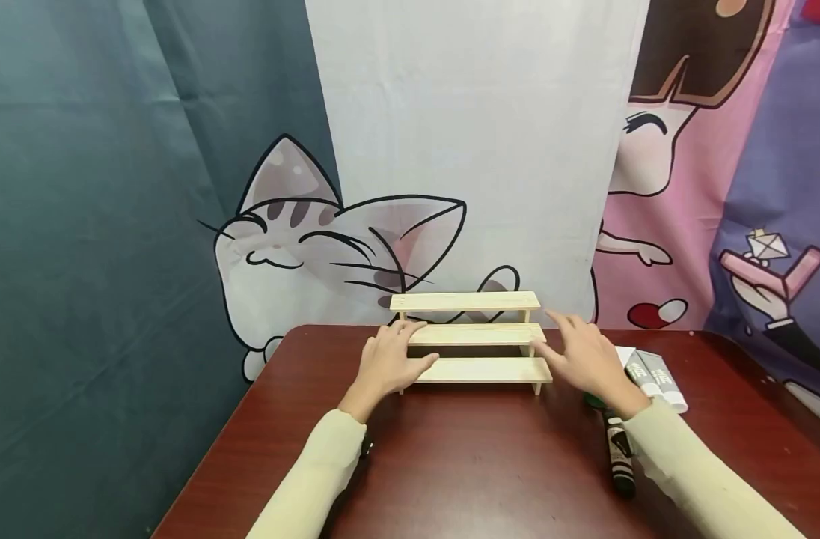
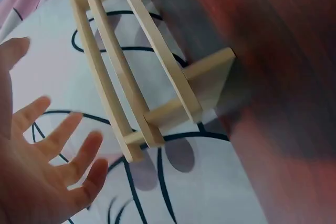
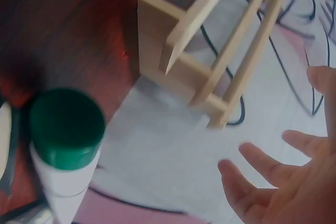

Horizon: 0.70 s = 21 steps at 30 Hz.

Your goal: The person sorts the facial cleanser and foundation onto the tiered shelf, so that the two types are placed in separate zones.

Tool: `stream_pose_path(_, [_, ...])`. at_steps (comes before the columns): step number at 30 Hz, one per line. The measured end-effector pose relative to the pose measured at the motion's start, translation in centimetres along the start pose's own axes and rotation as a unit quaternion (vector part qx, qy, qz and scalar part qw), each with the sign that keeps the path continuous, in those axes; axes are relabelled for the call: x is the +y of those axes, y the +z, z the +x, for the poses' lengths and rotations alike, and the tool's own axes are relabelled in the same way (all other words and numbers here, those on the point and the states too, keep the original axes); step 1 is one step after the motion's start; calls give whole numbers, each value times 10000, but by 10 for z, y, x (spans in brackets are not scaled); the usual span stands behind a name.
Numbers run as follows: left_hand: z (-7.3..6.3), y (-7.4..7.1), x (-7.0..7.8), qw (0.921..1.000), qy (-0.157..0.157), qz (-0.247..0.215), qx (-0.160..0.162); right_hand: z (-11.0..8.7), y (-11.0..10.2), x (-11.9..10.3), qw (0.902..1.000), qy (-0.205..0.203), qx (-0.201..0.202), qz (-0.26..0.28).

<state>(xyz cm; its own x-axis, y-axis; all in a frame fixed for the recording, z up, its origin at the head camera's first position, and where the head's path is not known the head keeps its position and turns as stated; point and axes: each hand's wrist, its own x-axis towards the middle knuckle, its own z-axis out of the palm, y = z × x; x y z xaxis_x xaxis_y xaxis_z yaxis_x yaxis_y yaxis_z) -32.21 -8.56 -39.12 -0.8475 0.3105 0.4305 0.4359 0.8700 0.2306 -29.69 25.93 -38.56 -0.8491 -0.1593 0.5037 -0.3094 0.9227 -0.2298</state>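
Head view: two arms in cream sleeves (image 1: pixel 316 471) reached forward over a glossy reddish-brown wooden desk (image 1: pixel 484 464). Between the hands stood a three-tier rack of pale, plain wood (image 1: pixel 477 334), its narrow flat planks stepping up from front to back on upright supports. It sat toward the far side of the desk, before a cloth backdrop (image 1: pixel 464 112) printed with a smiling cartoon cat. The left hand (image 1: pixel 387 361) was at the rack's left end, the right hand (image 1: pixel 588 361) at its right end, both with fingers spread and thumbs angled inward. Near the right forearm lay grey-and-white tubes (image 1: pixel 659 378) and a dark crayon-shaped object with pale bands (image 1: pixel 620 460).

Left wrist view: the left hand was spread, its fingers loosely bent and apart from the wood. The rack appeared tilted by the camera, its long planks and one solid end panel showing.

Right wrist view: the right hand was likewise spread, fingers apart from the rack. A white cylinder with a green cap (image 3: pixel 67 129) stood out, blurred, in the foreground.
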Motion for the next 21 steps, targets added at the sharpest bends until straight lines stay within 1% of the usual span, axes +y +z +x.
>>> stream_pose_path(2, [-3,-2,-7,9984,-224,-453,-243,-2,-7,9,9986,398,-47,341])
stream_pose_path(3, [-5,-3,-10,9959,-354,-729,-394,-4,-10,13,9968,610,-48,521])
stream_pose_path(5, [-9,-4,-18,9887,-633,-1184,-670,-7,-14,23,9917,999,-25,805])
stream_pose_path(7, [-12,-4,-25,9815,-846,-1505,-830,-10,-17,32,9863,1313,46,999])
stream_pose_path(9, [-14,-3,-32,9783,-914,-1650,-853,-12,-19,41,9813,1570,64,1115])
stream_pose_path(10, [-14,-3,-36,9782,-916,-1660,-848,-13,-20,45,9791,1690,42,1126])
stream_pose_path(12, [-15,0,-42,9771,-879,-1751,-835,-16,-22,53,9747,1938,-66,1111])
stream_pose_path(15, [-15,4,-51,9731,-854,-1987,-795,-19,-25,63,9681,2268,-293,1027])
stream_pose_path(18, [-16,9,-57,9685,-889,-2181,-813,-23,-25,73,9641,2449,-435,934])
stream_pose_path(21, [-16,12,-61,9669,-999,-2169,-897,-28,-23,81,9627,2524,-479,851])
